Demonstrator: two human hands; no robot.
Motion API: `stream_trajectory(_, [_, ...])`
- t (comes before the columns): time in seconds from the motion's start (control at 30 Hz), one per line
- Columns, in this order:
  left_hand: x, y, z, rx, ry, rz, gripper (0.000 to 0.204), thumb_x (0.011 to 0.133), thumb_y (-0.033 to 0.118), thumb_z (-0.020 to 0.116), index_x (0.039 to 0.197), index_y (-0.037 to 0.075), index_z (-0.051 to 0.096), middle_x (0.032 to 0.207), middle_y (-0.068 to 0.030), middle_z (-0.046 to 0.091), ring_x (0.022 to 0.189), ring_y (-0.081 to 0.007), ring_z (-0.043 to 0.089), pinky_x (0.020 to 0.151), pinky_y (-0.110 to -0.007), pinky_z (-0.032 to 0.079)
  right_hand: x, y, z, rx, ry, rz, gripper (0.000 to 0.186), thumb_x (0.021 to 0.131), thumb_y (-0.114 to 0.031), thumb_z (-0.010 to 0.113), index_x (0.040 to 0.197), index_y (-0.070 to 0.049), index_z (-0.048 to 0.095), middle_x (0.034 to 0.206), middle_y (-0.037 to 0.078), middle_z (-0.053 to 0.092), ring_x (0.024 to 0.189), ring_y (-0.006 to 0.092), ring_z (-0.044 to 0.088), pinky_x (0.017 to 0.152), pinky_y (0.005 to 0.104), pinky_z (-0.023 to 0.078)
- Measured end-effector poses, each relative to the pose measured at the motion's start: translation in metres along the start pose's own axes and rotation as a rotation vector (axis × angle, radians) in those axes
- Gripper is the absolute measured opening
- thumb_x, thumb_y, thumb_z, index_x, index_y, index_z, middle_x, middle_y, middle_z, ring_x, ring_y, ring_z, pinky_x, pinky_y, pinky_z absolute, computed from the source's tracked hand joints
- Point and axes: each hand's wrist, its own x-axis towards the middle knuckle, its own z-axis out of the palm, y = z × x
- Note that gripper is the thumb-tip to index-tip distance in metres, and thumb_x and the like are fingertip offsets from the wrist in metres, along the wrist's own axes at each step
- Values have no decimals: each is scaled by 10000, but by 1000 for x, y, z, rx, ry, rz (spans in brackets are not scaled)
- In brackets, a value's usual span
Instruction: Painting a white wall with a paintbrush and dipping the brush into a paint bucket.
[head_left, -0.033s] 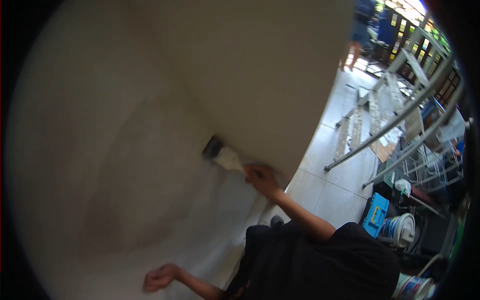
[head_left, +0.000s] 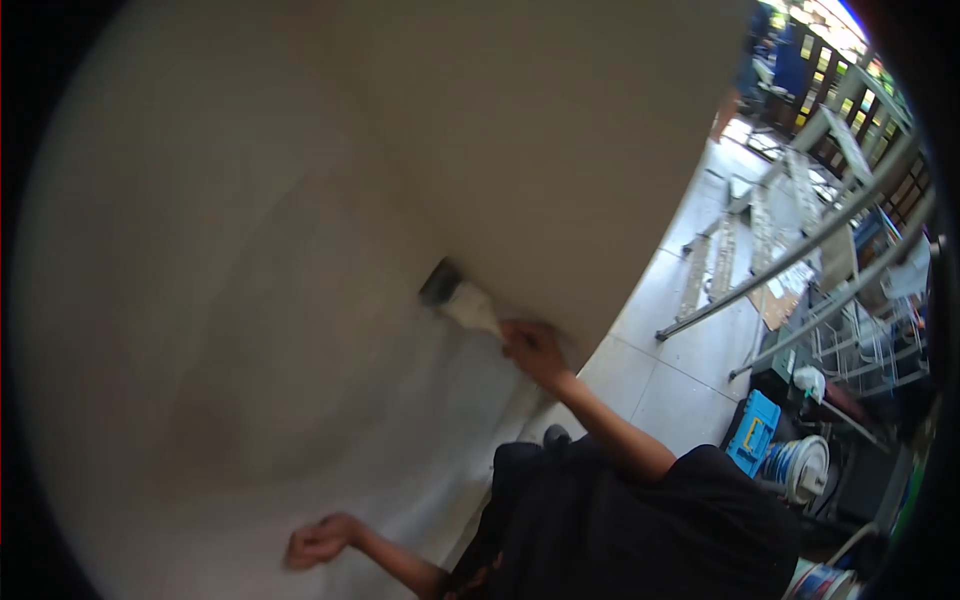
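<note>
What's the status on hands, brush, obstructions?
Right hand gripping brush. Left hand curled near wall. Bristles at wall, contact unclear. Nothing visible blocking brush.

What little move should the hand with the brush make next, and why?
I'd probably ease the brush into a short stroke across the pale wall. The right hand grips it with its dark bristles turned toward that surface, though I can't tell whether they quite touch. The left hand seems to hold no tool.

Downward fisheye view from head
</note>
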Motion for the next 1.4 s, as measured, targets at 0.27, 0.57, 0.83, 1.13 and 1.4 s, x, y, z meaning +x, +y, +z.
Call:
stream_trajectory(0.27, [5,0,-14,30,-30,-66,214,853,135,423,644,91,413,704,-23,408,673,-199,388,648,-330,286,-18,-18,9,202,-84,200,294,953,-252,464,761,-37,523,532,-54,352,437,24,274,388,205,212])
stream_trajectory(0.57, [5,-3,-13,6,-41,-66,226,861,157,437,660,58,407,714,-58,378,699,-207,368,634,-327,303,-8,-22,8,153,-173,310,304,948,-289,472,750,-63,515,519,-46,358,407,14,267,366,202,197])
stream_trajectory(0.83, [2,-6,-12,25,-28,-53,240,874,175,445,657,74,432,706,-42,413,672,-211,387,642,-341,289,-17,-5,-5,103,-162,228,307,952,-283,461,742,-64,510,515,-43,365,402,17,281,366,198,207])
stream_trajectory(1.13, [5,-4,-14,12,-26,-78,270,889,214,457,659,76,429,699,-36,408,678,-206,375,654,-336,283,-12,-11,-3,13,-245,379,295,948,-292,468,913,-34,608,537,-54,372,417,25,280,382,202,213])
stream_trajectory(1.4, [6,-1,-16,35,-35,-69,259,884,197,456,660,71,425,696,-37,403,680,-211,379,648,-339,292,-47,-48,-22,-145,-146,80,228,924,-145,486,1029,15,609,606,11,405,570,100,389,525,245,320])
